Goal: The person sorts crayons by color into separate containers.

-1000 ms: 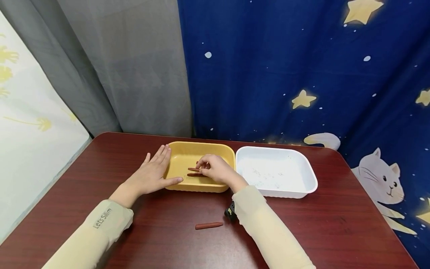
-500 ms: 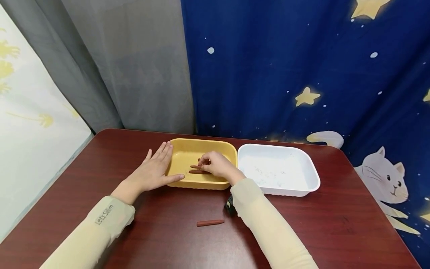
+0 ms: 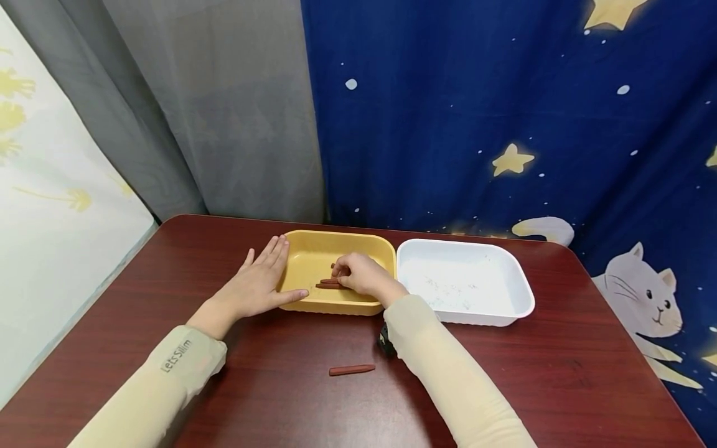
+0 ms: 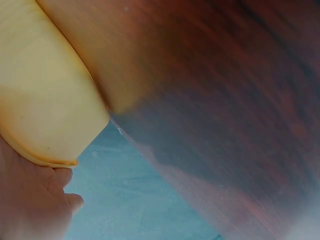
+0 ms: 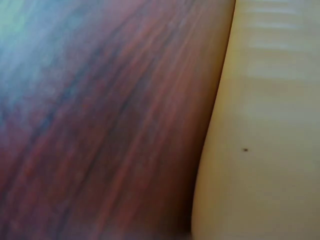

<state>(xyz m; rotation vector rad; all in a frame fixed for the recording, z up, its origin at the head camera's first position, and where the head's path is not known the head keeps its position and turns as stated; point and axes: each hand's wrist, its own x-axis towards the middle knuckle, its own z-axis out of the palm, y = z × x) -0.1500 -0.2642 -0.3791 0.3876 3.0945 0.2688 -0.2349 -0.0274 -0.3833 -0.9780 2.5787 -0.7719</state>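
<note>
Slim, straight reddish-brown sticks (image 3: 326,286)

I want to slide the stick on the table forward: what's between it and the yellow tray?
Bare tabletop lies between the brown stick and the yellow tray; the head view shows it.

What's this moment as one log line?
left hand: on yellow tray rim; right hand: at reddish-brown sticks inside; loose stick: on table

From my remote feed I see a dark red, wood-grained table (image 3: 269,386) with rounded far corners. Directly on it I count 3 things: a yellow tray (image 3: 310,255) and a white tray (image 3: 467,270), side by side, plus 1 reddish-brown stick (image 3: 351,370) (lying apart, nearer my camera).
</note>
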